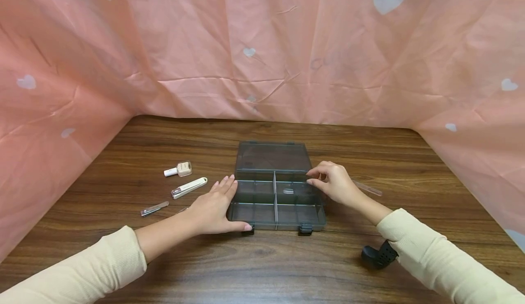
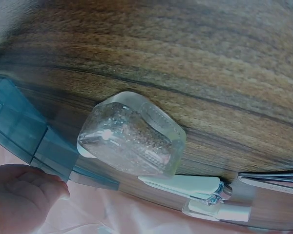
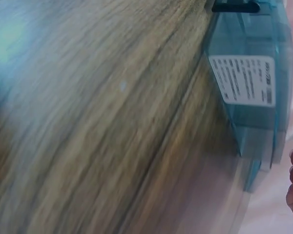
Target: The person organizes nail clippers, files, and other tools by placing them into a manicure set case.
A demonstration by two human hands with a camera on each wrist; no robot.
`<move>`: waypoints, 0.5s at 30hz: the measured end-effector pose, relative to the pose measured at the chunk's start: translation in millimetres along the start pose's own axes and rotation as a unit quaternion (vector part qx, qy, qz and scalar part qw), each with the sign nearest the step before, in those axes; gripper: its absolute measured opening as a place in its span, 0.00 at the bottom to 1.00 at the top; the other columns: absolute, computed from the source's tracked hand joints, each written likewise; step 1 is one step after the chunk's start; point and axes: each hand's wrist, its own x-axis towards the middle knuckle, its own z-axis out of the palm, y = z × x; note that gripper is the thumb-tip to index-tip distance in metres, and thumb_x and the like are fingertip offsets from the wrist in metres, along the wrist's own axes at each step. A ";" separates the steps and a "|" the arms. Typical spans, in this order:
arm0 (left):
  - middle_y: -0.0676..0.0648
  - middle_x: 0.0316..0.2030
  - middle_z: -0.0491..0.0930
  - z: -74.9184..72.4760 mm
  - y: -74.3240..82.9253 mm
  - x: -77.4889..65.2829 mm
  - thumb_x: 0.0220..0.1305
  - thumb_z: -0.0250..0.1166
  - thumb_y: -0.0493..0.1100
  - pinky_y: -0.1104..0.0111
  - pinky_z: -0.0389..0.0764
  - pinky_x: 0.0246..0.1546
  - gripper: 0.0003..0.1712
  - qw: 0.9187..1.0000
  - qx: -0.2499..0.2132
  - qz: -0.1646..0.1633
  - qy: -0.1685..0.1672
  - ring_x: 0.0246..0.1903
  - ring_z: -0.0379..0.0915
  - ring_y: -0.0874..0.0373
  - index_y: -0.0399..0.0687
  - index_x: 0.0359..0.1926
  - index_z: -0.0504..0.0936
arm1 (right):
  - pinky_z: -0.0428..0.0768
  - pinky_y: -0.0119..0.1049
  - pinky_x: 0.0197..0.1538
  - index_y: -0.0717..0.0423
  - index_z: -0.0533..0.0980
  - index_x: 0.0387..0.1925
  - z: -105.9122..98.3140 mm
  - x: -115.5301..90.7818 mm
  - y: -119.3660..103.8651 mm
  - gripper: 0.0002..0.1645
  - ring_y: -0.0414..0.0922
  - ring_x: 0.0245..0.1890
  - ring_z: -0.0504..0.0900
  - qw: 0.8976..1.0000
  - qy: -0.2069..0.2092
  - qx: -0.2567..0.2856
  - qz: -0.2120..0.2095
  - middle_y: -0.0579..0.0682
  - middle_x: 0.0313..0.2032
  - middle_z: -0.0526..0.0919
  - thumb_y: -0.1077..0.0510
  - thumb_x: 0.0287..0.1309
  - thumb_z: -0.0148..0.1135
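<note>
A smoky clear divided organizer box [image 1: 275, 224] lies with its lid [image 1: 272, 155] folded back. My left hand [image 1: 215, 206] rests along the box's left side, fingers straight and thumb by a front latch. Over the right wall, my right hand [image 1: 334, 183] has its fingers loosely bent, with a small gap between thumb and index finger. A small clear piece with pale edges [image 1: 288, 191] shows in a right-hand compartment. The left wrist view has a clear glittery bottle [image 2: 132, 134] on the table near the left hand [image 2: 24, 197]; in the head view my left arm largely hides it.
Left of the box lie a nail polish bottle [image 1: 184, 168] with a white cap, a white-handled nail clipper [image 1: 189, 188] and a smaller metal clipper [image 1: 154, 208]. A clear strip [image 1: 369, 188] lies beyond the right wrist. A black perforated object [image 1: 379, 255] is by the right sleeve.
</note>
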 end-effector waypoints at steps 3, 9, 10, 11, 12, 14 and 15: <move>0.30 0.68 0.53 -0.3 0.3 0.0 0.45 0.62 0.73 0.53 0.56 0.68 0.62 1.000 -0.002 0.000 -0.001 0.69 0.48 0.41 0.27 0.65 0.58 | 0.73 0.31 0.29 0.63 0.82 0.30 -7.4 -4.1 1.4 0.05 0.39 0.26 0.72 1.000 0.021 -0.003 0.000 0.48 0.23 0.78 0.67 0.47 0.67; 0.30 0.68 0.53 0.0 0.0 0.1 0.45 0.62 0.73 0.53 0.55 0.69 0.63 1.000 0.000 -0.001 -0.001 0.70 0.47 0.41 0.27 0.66 0.57 | 0.73 0.29 0.26 0.63 0.82 0.31 -19.1 -16.7 9.1 0.06 0.32 0.25 0.70 0.999 0.032 -0.011 0.004 0.47 0.24 0.79 0.66 0.47 0.67; 0.30 0.68 0.53 -0.2 0.0 -0.1 0.45 0.62 0.73 0.53 0.56 0.68 0.63 1.000 0.000 0.000 0.001 0.69 0.47 0.41 0.27 0.65 0.57 | 0.72 0.28 0.26 0.63 0.82 0.31 -20.6 -19.6 10.7 0.06 0.31 0.24 0.70 0.999 0.033 -0.013 0.007 0.47 0.24 0.79 0.66 0.48 0.67; 0.30 0.68 0.53 -0.4 0.2 -0.2 0.45 0.62 0.73 0.53 0.56 0.68 0.63 1.000 0.001 0.000 0.001 0.69 0.47 0.41 0.27 0.65 0.57 | 0.72 0.27 0.26 0.63 0.82 0.32 -22.0 -22.5 12.3 0.06 0.30 0.24 0.70 0.999 0.034 -0.014 0.011 0.47 0.24 0.79 0.66 0.48 0.67; 0.30 0.68 0.53 -0.5 0.4 -0.3 0.45 0.62 0.73 0.53 0.56 0.68 0.63 1.000 0.000 0.001 0.002 0.69 0.47 0.41 0.27 0.65 0.57 | 0.71 0.26 0.25 0.63 0.82 0.32 -23.5 -25.6 13.8 0.07 0.30 0.25 0.69 0.999 0.036 -0.015 0.015 0.47 0.24 0.79 0.66 0.48 0.67; 0.30 0.68 0.53 -0.5 0.4 -0.2 0.45 0.62 0.73 0.53 0.56 0.68 0.63 1.000 -0.001 0.001 0.003 0.70 0.47 0.41 0.27 0.65 0.57 | 0.71 0.26 0.25 0.63 0.82 0.32 -26.6 -31.4 17.0 0.07 0.29 0.25 0.69 0.999 0.042 -0.021 0.022 0.46 0.25 0.79 0.65 0.48 0.67; 0.30 0.68 0.53 -0.4 0.2 -0.2 0.45 0.62 0.73 0.53 0.56 0.68 0.63 1.000 -0.001 0.001 0.004 0.69 0.48 0.41 0.27 0.65 0.57 | 0.71 0.25 0.26 0.63 0.82 0.33 -28.0 -34.3 18.6 0.07 0.29 0.25 0.69 0.998 0.046 -0.025 0.026 0.47 0.25 0.80 0.65 0.48 0.67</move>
